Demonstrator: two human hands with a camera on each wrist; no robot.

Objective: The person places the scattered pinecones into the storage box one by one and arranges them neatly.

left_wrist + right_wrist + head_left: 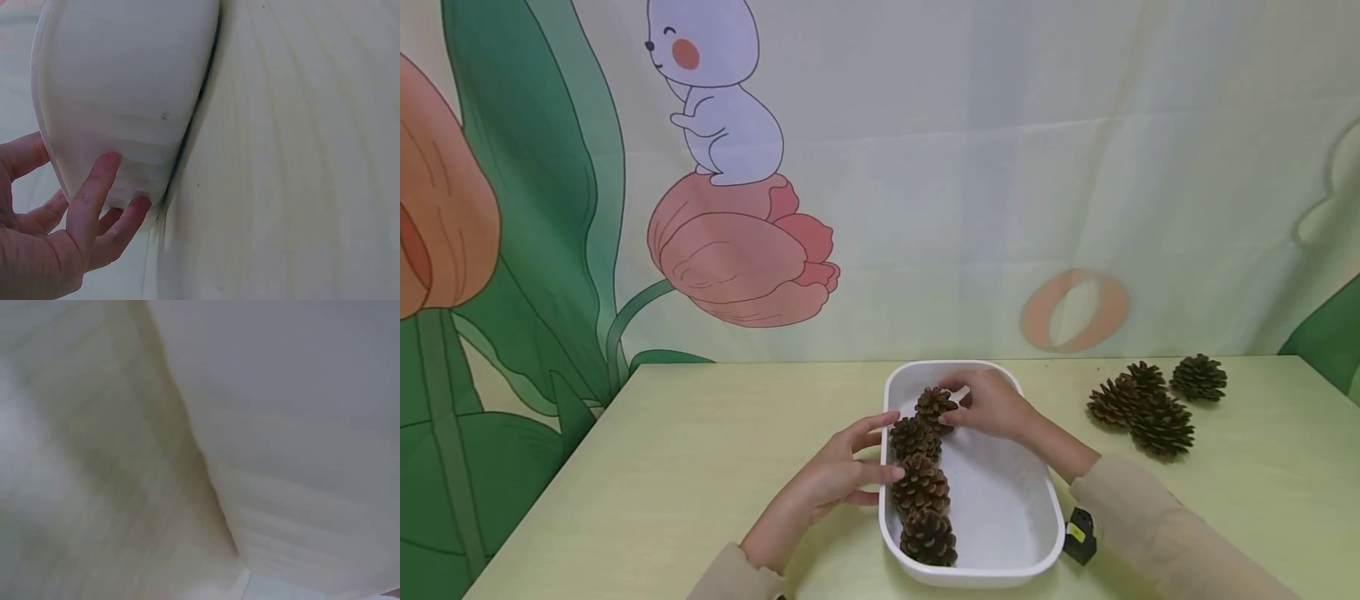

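A white plastic tray (1000,500) stands on the table, with several brown pine cones in a line along its left side. My left hand (838,467) grips the tray's left rim, thumb and forefinger over the edge beside the cones. In the left wrist view, other fingers of the left hand (94,212) press the outside of the tray wall (125,75). Inside the tray's far end, my right hand (992,404) pinches the farthest pine cone (935,406) between thumb and fingers. Below it sit a second cone (915,439), then others (921,483) down to the near end.
More pine cones (1161,423) lie in a cluster on the table at the right, one (1198,377) slightly apart. A small black device (1080,537) shows by the right sleeve, at the tray's right side. A printed curtain (925,208) hangs behind the pale yellow table (722,442).
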